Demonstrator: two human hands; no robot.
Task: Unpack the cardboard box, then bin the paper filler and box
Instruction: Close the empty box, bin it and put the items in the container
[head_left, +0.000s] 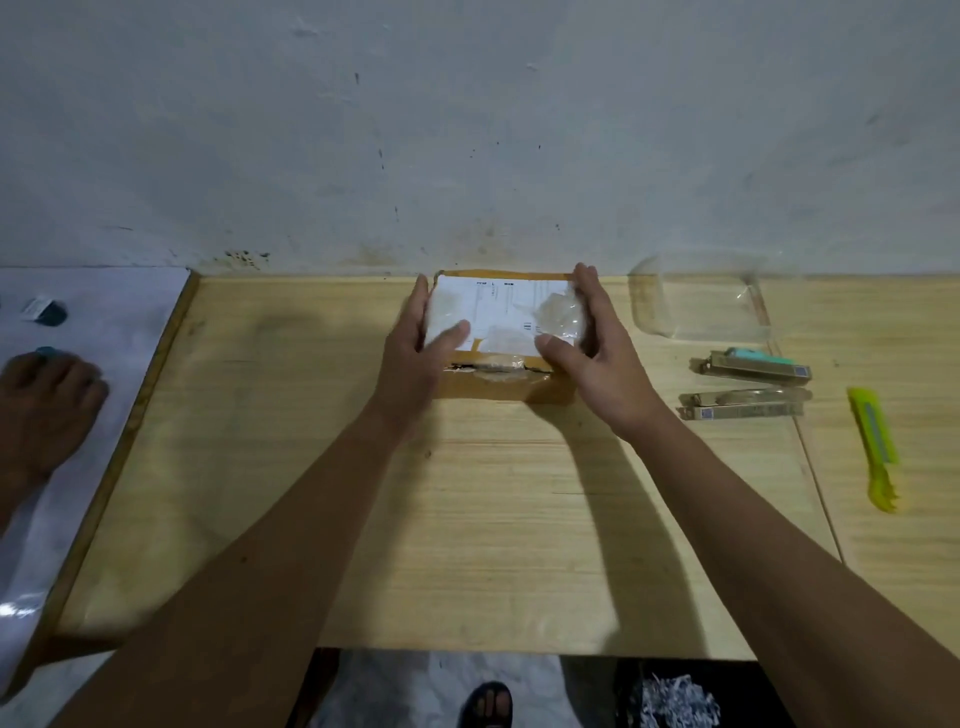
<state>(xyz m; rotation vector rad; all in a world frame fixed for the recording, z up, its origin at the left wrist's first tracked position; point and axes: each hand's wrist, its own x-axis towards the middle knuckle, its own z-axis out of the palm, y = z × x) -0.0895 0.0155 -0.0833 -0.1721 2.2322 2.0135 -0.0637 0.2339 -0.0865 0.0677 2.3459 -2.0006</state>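
Shredded paper filler (675, 701) is seen low by the feet (apparently binned already). On the table (467, 519), the cardboard box (501, 338) is gripped at its sides by the left hand (421, 338) and right hand (587, 343), fingers curled around it. Against the far wall the box is judged emptied, with only its binning left.

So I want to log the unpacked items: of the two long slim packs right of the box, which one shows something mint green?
The farther slim pack, the one nearer the wall, has a mint-green piece along its top. The nearer slim pack looks plain tan and clear.
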